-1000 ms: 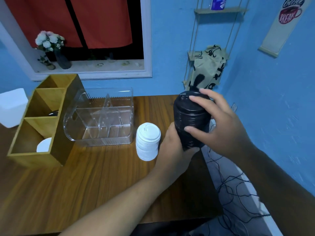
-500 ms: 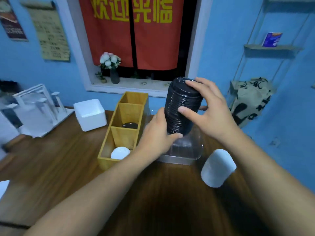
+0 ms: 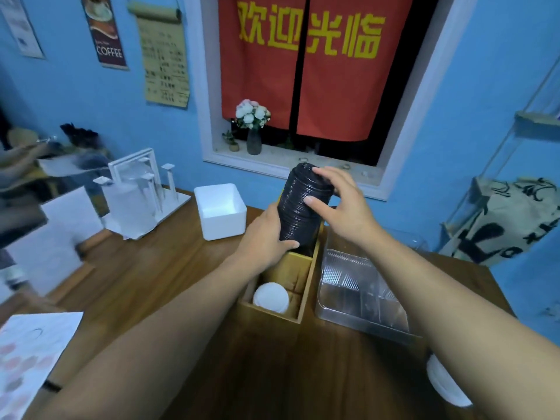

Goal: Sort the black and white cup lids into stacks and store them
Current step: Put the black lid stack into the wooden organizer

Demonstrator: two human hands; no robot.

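Note:
A tall stack of black lids (image 3: 298, 207) is held between both hands above the far end of the wooden organizer (image 3: 304, 286). My left hand (image 3: 265, 241) grips the stack's lower part from the left. My right hand (image 3: 339, 204) grips its top and right side, thumb on the front. The stack's bottom is just above or inside the organizer's far compartment; I cannot tell which. A white lid (image 3: 270, 297) lies in the organizer's near compartment. A stack of white lids (image 3: 445, 386) stands at the right, partly behind my right forearm.
A clear plastic organizer (image 3: 363, 313) sits right of the wooden one. A white square box (image 3: 221, 212) stands left of it. A white rack (image 3: 142, 189) and papers (image 3: 27, 356) occupy the left of the wooden table (image 3: 169, 277). The table's right edge is close.
Both hands carried the black stack leftward from beside the white stack to over the wooden organizer. The view swung left, so the white stack now sits at the lower right.

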